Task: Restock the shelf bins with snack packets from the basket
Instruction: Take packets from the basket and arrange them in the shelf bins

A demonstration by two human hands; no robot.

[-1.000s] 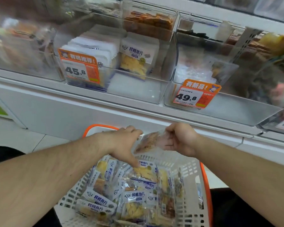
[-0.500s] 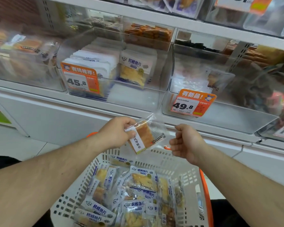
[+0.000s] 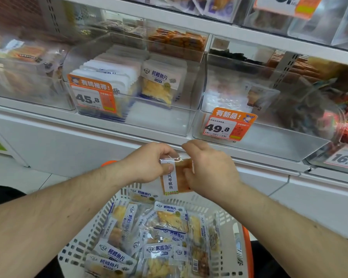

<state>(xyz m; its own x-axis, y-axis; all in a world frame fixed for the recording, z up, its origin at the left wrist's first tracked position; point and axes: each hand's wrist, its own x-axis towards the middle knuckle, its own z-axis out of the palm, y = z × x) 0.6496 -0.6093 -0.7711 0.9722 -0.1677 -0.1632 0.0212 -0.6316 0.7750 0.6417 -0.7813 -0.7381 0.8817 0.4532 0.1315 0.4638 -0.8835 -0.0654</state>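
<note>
The left hand (image 3: pixel 149 163) pinched the top of a small clear snack packet with an orange filling and a white label strip (image 3: pixel 170 177), thumb on the label. The right hand (image 3: pixel 207 167) gripped the same packet from its right side, fingers curled over its edge. The packet hung upright above the far rim of the white slotted plastic basket with orange trim (image 3: pixel 82 245), which held many blue-and-white fish snack packets (image 3: pixel 161 231). Above the hands, the clear plastic shelf bin with the 45.8 price tag (image 3: pixel 159 119) had bare floor at its front right; the neighbouring clear bin tagged 49.8 (image 3: pixel 279 143) showed open floor too.
</note>
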